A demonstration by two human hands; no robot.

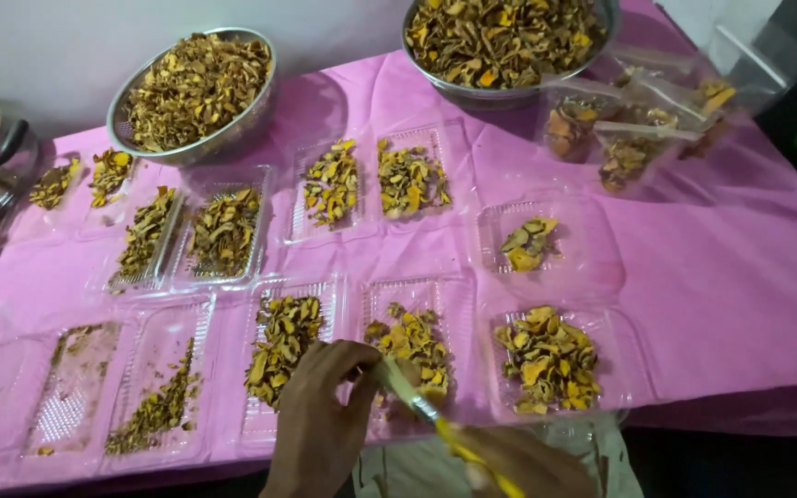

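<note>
Left hand (320,420) sits at the near table edge, fingers curled, pinching the top of a thin stick-like tool (426,410). The tool looks like a brush or pen with a yellow shaft; motion blur hides which. Right hand (518,466) is low and blurred, closed round the yellow lower shaft, so both hands hold the one tool.

Key relation: the tool's long axis runs diagonally, from its tip up beside the left fingers down toward the right hand. Its upper end lies over the near edge of the tray (410,350) just ahead of the left hand. Left hand is the nearer to that tray; right hand trails behind and lower.

Count, dried yellow-brown chips throughout:
- Steel bowls: three. One bowl (191,92) is far ahead-left, one ahead-right at the top edge, one cut off at far left.
- Clear trays: about fourteen visible. Two nearly empty ones lie left of the left hand, two fuller ones right of the right hand.
- Filled clear bags (643,129): a small pile far ahead-right, number unclear.

All rest on a pink cloth (740,277).
</note>
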